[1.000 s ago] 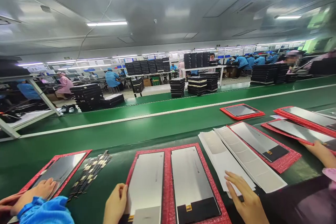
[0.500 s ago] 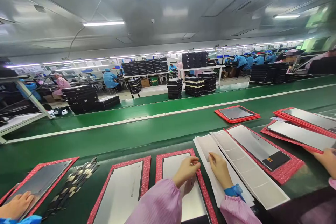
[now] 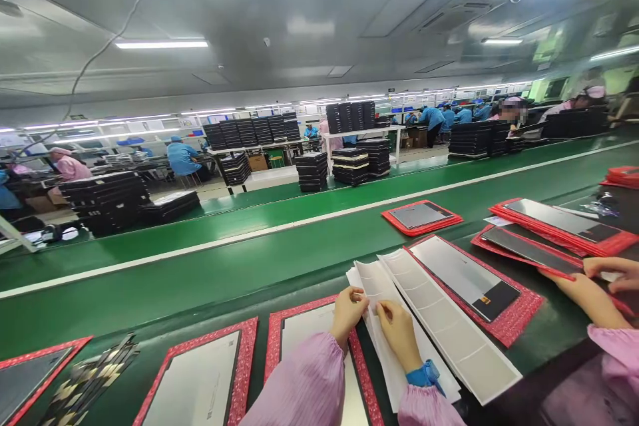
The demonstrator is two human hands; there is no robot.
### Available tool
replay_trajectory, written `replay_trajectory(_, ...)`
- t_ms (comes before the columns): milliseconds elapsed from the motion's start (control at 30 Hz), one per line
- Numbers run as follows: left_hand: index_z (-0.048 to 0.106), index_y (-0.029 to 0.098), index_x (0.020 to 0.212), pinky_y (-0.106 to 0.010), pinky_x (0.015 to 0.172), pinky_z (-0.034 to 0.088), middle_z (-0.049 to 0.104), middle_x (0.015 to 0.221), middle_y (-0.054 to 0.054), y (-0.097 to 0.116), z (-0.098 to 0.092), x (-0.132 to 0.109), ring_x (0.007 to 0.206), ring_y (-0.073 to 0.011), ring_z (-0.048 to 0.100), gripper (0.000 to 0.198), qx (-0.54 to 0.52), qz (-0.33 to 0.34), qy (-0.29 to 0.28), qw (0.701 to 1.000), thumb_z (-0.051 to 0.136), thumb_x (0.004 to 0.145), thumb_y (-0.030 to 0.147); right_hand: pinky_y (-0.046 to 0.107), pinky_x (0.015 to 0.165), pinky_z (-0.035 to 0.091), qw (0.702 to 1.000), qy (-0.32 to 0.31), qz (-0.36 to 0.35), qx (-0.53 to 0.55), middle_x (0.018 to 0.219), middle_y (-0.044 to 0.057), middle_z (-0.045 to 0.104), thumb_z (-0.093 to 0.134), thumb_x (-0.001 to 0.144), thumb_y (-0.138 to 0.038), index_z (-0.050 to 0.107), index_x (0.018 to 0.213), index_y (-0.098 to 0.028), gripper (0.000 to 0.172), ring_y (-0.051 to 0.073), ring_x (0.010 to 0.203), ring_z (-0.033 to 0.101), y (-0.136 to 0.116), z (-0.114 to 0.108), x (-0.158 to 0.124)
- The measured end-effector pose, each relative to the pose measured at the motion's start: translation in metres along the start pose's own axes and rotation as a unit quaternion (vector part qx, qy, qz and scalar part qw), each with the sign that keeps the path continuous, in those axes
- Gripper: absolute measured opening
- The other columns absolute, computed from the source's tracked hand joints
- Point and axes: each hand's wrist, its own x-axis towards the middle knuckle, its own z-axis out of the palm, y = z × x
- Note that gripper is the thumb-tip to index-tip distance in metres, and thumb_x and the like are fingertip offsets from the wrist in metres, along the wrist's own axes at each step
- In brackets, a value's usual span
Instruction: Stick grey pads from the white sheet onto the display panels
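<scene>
My left hand (image 3: 348, 311) is at the left edge of a white sticker sheet (image 3: 372, 277), its fingers curled together. On the same sheet, my right hand (image 3: 398, 327) has thumb and fingers bent in a pinch, close to my left fingertips. Anything in either pinch is too small or hidden to make out. A second sheet of pale rectangular stickers (image 3: 449, 319) lies alongside to the right. Under my left forearm is a silver display panel (image 3: 305, 329) on red bubble wrap. Another silver panel (image 3: 197, 373) on red wrap lies farther left.
At the left lie thin dark strips (image 3: 94, 373) and a dark panel (image 3: 32, 376) on red wrap. To the right are a panel (image 3: 464, 273) with a black end and stacked red-wrapped panels (image 3: 564, 219). A co-worker's hands (image 3: 584, 293) hold one there. Black trays (image 3: 312, 172) stand across the green belt.
My left hand has moved from above the silver panel to the sticker sheet, next to my right hand. The view has swung right. The co-worker's second hand has come into view.
</scene>
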Motion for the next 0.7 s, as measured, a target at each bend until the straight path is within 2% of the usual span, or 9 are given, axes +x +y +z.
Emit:
replay_trajectory(133, 0.065, 0.017, 0.075, -0.029, 0.071, 0.046, 0.066, 0.075, -0.003, 0.001, 0.003, -0.002, 0.069, -0.0161, 0.061, 0.01, 0.012, 0.052, 0.049, 0.997, 0.062, 0.065, 0.015, 0.029, 0.067, 0.049, 1.0, -0.001, 0.004, 0.016, 0.078, 0.01, 0.067, 0.038, 0.086, -0.041, 0.065, 0.078, -0.015, 0.038, 0.02, 0.072, 0.062, -0.002, 0.0, 0.0)
replay_trajectory(267, 0.066, 0.018, 0.077, -0.033, 0.079, 0.043, 0.066, 0.081, -0.004, 0.003, 0.006, -0.008, 0.07, -0.0167, 0.06, 0.016, 0.002, 0.077, 0.074, 0.994, 0.063, 0.062, 0.014, 0.03, 0.067, 0.048, 1.0, 0.0, 0.007, 0.028, 0.077, 0.01, 0.067, 0.039, 0.086, -0.044, 0.065, 0.077, -0.016, 0.04, 0.02, 0.072, 0.062, -0.004, -0.002, -0.001)
replay_trajectory(333, 0.065, 0.019, 0.082, -0.031, 0.077, 0.044, 0.065, 0.082, -0.003, 0.005, 0.009, -0.01, 0.07, -0.0156, 0.06, 0.022, -0.021, 0.081, 0.071, 0.994, 0.063, 0.061, 0.014, 0.03, 0.067, 0.048, 0.999, 0.001, 0.008, 0.035, 0.077, 0.01, 0.067, 0.039, 0.085, -0.046, 0.065, 0.075, -0.016, 0.041, 0.02, 0.073, 0.062, -0.006, -0.003, -0.001)
replay_trajectory(433, 0.057, 0.019, 0.098, -0.026, 0.063, 0.046, 0.064, 0.077, -0.001, 0.007, 0.014, -0.009, 0.061, -0.0128, 0.061, 0.038, -0.076, 0.059, 0.061, 0.993, 0.064, 0.061, 0.015, 0.03, 0.066, 0.049, 0.999, 0.008, 0.015, 0.047, 0.077, 0.01, 0.068, 0.039, 0.084, -0.05, 0.067, 0.076, -0.016, 0.045, 0.021, 0.072, 0.063, -0.008, -0.004, -0.001)
replay_trajectory(500, 0.05, 0.017, 0.1, -0.023, 0.056, 0.045, 0.064, 0.07, 0.0, 0.007, 0.017, -0.006, 0.055, -0.0121, 0.06, 0.043, -0.121, 0.029, 0.054, 0.991, 0.065, 0.06, 0.016, 0.031, 0.066, 0.049, 0.998, 0.015, 0.024, 0.056, 0.078, 0.011, 0.069, 0.039, 0.084, -0.052, 0.068, 0.078, -0.016, 0.046, 0.021, 0.071, 0.063, -0.009, -0.005, -0.001)
replay_trajectory(700, 0.042, 0.019, 0.083, -0.022, 0.054, 0.044, 0.063, 0.06, 0.001, 0.0, 0.017, 0.0, 0.052, -0.0109, 0.059, 0.05, -0.26, -0.028, -0.008, 0.965, 0.077, 0.049, 0.03, 0.032, 0.067, 0.052, 0.993, 0.021, 0.055, 0.104, 0.079, 0.011, 0.07, 0.046, 0.08, -0.054, 0.07, 0.079, -0.015, 0.045, 0.022, 0.07, 0.065, -0.01, -0.006, 0.001)
